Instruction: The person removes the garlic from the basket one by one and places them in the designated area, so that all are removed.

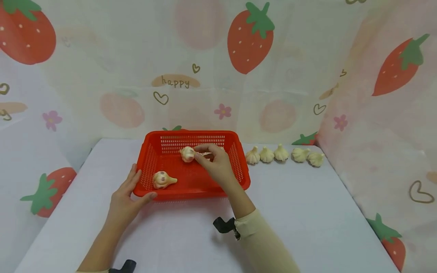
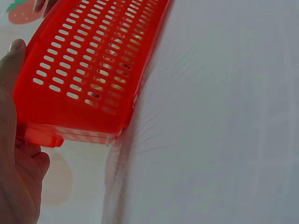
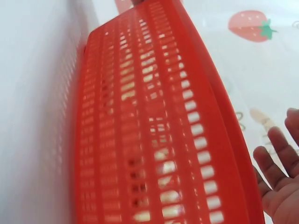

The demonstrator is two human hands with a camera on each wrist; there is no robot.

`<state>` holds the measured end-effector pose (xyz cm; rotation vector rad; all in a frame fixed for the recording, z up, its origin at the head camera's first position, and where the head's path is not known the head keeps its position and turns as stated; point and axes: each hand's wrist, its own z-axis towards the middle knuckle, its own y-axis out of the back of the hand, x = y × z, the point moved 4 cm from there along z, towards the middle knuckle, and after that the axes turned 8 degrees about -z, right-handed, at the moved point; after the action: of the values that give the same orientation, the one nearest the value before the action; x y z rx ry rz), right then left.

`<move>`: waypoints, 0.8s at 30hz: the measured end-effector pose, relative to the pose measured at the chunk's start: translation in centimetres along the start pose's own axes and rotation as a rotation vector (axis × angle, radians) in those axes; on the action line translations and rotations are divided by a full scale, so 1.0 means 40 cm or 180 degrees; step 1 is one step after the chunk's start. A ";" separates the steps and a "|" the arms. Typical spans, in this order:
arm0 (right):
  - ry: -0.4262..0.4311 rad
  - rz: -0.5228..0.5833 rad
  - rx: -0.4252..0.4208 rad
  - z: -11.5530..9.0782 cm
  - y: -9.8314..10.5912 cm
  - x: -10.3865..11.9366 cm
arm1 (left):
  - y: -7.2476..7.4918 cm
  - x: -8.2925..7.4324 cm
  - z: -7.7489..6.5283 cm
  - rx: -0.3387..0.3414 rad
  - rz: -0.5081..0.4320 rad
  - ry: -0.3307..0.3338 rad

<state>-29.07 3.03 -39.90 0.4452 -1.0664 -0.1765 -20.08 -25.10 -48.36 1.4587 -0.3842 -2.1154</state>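
Observation:
A red plastic basket (image 1: 191,196) with slotted walls stands on the table. My left hand (image 1: 124,201) grips its front left corner; in the left wrist view the thumb (image 2: 13,60) lies along one wall and curled fingers (image 2: 30,161) sit by the rim. Over the basket, my right hand (image 1: 216,165) pinches a garlic bulb (image 1: 187,154) at its stem side, between thumb and index finger. Another garlic bulb (image 1: 162,180) lies in the front left of the basket, stem pointing right. More pale bulbs behind my right hand are partly hidden. The right wrist view shows other fingers (image 3: 282,149) spread beyond the rim.
Right of the basket, several garlic bulbs stand in a row: one (image 1: 253,155) close to the basket wall, another (image 1: 315,159) near the table's right edge. A white cloth (image 1: 307,216) covers the table. Strawberry-printed sheets (image 1: 211,68) hang behind and at both sides.

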 end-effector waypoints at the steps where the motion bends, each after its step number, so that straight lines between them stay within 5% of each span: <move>1: 0.0002 0.0008 0.0031 0.004 -0.009 0.001 | -0.001 0.000 0.001 0.0006 -0.0003 -0.0002; 9: -0.0168 0.0304 0.0456 0.039 -0.084 0.007 | 0.000 0.001 0.002 -0.0010 -0.0028 -0.0019; 24: -0.0444 -0.0124 0.0983 0.092 -0.172 -0.017 | 0.000 0.003 0.000 -0.0022 -0.0028 -0.0115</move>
<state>-32.12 -3.88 -41.93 0.7405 -1.2281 -0.0773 -20.13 -25.16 -48.47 1.4223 -0.3842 -2.1506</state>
